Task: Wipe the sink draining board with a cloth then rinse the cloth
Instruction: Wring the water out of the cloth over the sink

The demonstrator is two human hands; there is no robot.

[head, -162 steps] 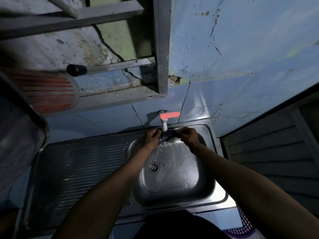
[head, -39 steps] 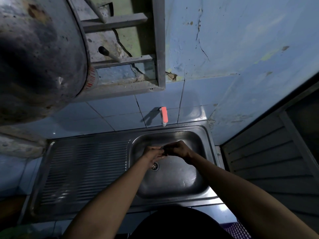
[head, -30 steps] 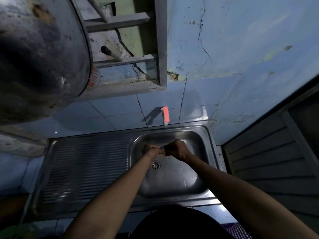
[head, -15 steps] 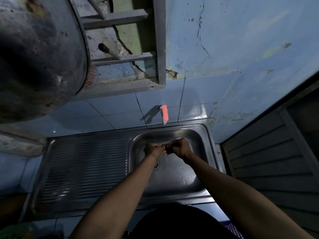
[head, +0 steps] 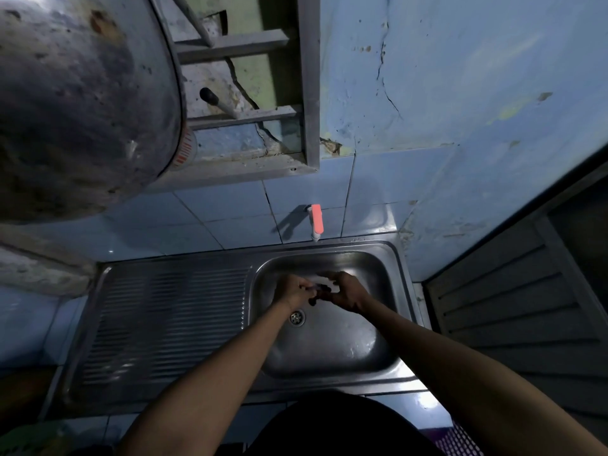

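Left hand (head: 293,288) and right hand (head: 349,292) each grip the dark cloth (head: 318,290) over the sink basin (head: 375,274).

The scene is dim, with a cold blue cast. Light comes from behind and above the camera: the tap (head: 316,222) throws a dark shadow leftward onto the tiles (head: 230,209), and soft glare patches sit on glossy tiles right of the tap and on the sink (head: 332,357) rim below it. The basin floor shows faint wet highlights. Motion blur smears both hands, the left hand (head: 293,288) and right hand (head: 348,292), below the tap. Wide-angle distortion bends straight lines far from the tap; the pot (head: 75,103) up left looms large and soft.
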